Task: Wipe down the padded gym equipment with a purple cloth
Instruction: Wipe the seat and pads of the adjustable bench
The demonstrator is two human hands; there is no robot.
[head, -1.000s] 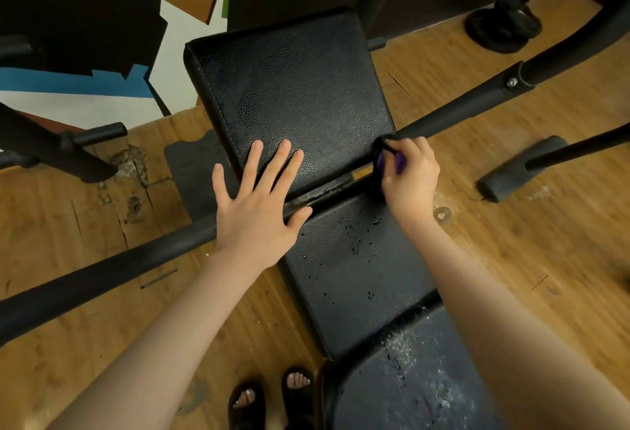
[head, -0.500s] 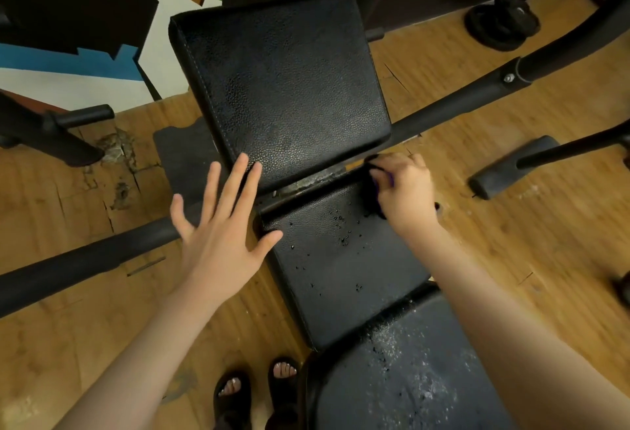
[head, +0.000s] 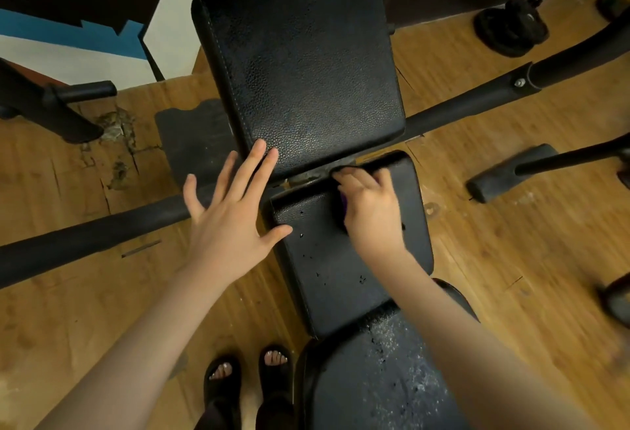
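Pretty much everything padded here is black. The big black pebble-grain vinyl back pad (head: 300,75) has a pale dotted stitch line running down its left edge. The smaller black vinyl seat pad (head: 341,269) has the same grain plus little dark specks scattered across it, and the black rounded pad at the bottom edge (head: 368,385) is dusted with whitish-grey flecks. A sliver of purple cloth (head: 343,204) peeks out under the right hand (head: 371,211). The matte black metal tube (head: 88,242) crosses a honey-brown wood-plank floor (head: 511,259) with dark cracks and worn grey patches. The wall panel at the top-left corner (head: 68,44) is blue over white. The open-toe sandals (head: 249,382) are black.
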